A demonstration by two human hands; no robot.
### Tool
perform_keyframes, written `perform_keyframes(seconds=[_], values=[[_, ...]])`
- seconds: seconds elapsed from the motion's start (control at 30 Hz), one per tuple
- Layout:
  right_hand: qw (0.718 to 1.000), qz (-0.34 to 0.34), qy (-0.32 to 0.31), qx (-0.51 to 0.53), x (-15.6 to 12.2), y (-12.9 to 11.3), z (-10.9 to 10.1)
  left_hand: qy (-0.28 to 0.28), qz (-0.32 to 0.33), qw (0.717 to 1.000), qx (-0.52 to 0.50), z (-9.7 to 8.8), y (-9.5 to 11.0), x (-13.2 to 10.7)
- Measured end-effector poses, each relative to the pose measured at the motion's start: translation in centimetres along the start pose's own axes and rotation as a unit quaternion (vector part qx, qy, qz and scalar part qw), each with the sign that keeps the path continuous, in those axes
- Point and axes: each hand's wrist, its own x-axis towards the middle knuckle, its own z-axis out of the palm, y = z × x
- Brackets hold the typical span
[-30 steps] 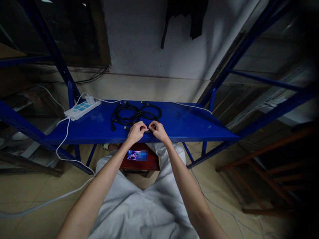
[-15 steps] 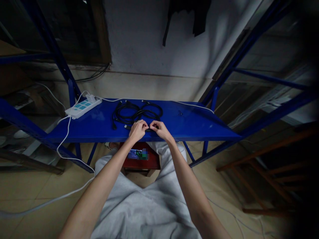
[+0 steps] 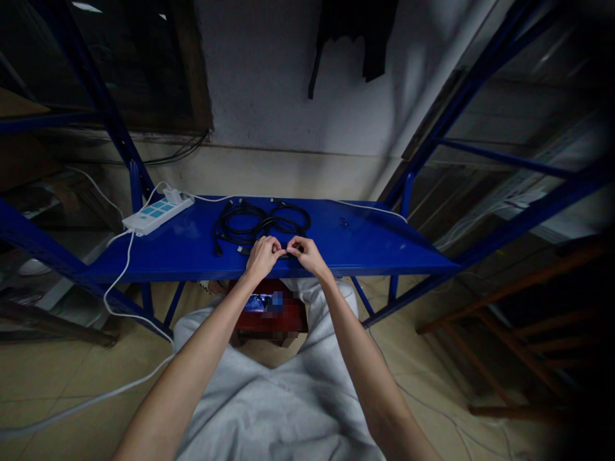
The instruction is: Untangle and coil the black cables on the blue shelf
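Observation:
Coiled black cables point(image 3: 259, 223) lie in loops on the blue metal shelf point(image 3: 375, 246). My left hand point(image 3: 262, 255) and my right hand point(image 3: 305, 253) meet at the near side of the loops, both with fingers curled in a pinch on a stretch of the black cable between them. The pinched piece is mostly hidden by my fingers. My forearms reach up from the bottom of the view over my grey trousers.
A white power strip point(image 3: 156, 214) with blue switches sits at the shelf's left end, its white cord point(image 3: 118, 282) trailing to the floor. Blue rack uprights point(image 3: 120, 137) flank the shelf. A red stool point(image 3: 271, 317) with a lit phone stands below. Wooden frames point(image 3: 504, 333) stand at the right.
Both hands have stayed together on the cable with only small finger shifts. The camera view has moved slightly.

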Motion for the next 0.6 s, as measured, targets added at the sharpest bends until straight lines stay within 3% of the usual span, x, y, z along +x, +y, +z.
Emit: perform_keyframes(seconds=[0.6], values=[[1.0, 0.006, 0.013, 0.02, 0.1, -0.22, 0.13, -0.002, 0.001, 1.0, 0.012, -0.12, 0.33, -0.24]])
